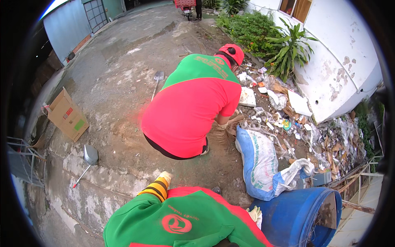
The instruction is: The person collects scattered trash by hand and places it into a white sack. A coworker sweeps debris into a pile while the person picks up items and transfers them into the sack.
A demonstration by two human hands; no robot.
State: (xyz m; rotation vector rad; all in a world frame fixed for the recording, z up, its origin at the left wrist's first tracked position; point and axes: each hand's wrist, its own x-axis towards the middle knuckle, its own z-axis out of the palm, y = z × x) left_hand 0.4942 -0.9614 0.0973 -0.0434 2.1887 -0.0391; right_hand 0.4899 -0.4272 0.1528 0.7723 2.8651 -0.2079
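Note:
My left hand (166,176), in a pale glove below a yellow-and-black striped sleeve, is held out over the ground with nothing visible in it. Its fingers are too foreshortened to read. My right hand (256,216), also gloved, lies against the near end of a blue plastic barrel (279,208), fingers stretched along it; my sleeve partly covers this hand. The barrel lies on its side, its mouth facing right. Just beyond it leans a white-and-blue woven sack (259,162). In front of me a co-worker (193,105) bends over beside a straw broom (220,133).
A heap of mixed rubbish (288,123) spreads along the white wall (341,53) at the right. On the left are a cardboard box (68,115) and a metal dustpan (91,155). Another long-handled pan (159,75) lies beyond the co-worker. A motorbike (187,10) stands far ahead.

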